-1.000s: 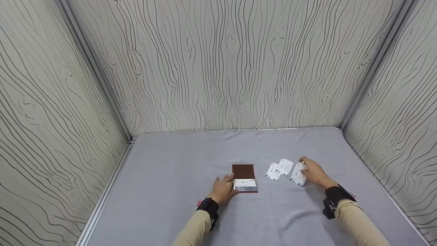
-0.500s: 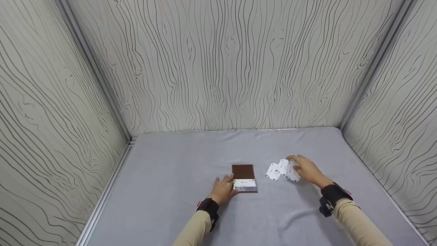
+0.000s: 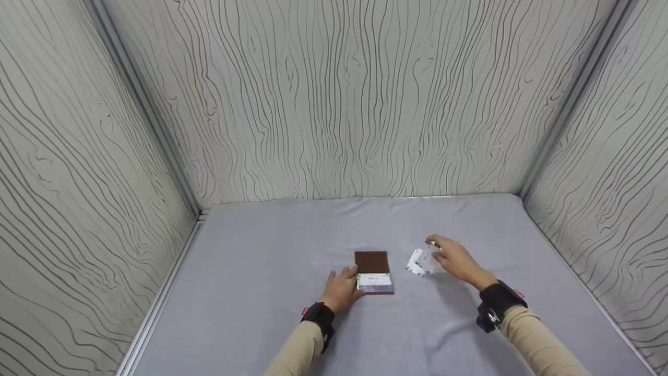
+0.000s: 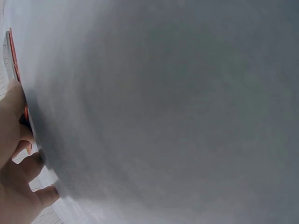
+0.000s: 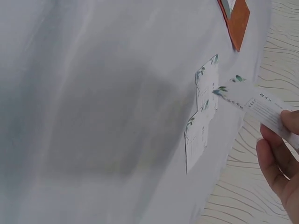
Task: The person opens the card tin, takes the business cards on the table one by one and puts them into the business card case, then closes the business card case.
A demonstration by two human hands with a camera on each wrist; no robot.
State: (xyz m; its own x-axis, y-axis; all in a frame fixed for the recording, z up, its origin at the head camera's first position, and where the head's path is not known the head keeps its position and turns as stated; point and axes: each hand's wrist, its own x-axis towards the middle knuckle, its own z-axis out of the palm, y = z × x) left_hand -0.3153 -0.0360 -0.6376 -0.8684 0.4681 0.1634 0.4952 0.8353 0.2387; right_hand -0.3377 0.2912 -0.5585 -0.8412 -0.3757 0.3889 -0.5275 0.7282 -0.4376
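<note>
A brown card holder (image 3: pixel 371 262) lies unfolded flat on the cloth, with a white card (image 3: pixel 373 279) in its lower pocket. My left hand (image 3: pixel 340 292) rests against its left side, its spread fingertips (image 4: pixel 49 195) touching the cloth in the left wrist view. To the right, my right hand (image 3: pixel 457 260) pinches a white business card (image 5: pixel 254 100) printed with green leaves, raised and tilted between thumb and fingers. Beneath it in the right wrist view are two similar cards, an upper card (image 5: pixel 207 84) and a lower card (image 5: pixel 196 137), overlapping on the cloth.
Grey cloth (image 3: pixel 261 271) covers the table. Panels with a wood-line pattern (image 3: pixel 334 104) stand at the back and both sides. A metal rail (image 3: pixel 156 308) runs along the left edge. Black camera straps (image 3: pixel 501 300) circle both wrists.
My right hand has moved leftward with the pinched card, lifting it from the right of the other cards to above them. The left hand and the card holder have stayed put.
</note>
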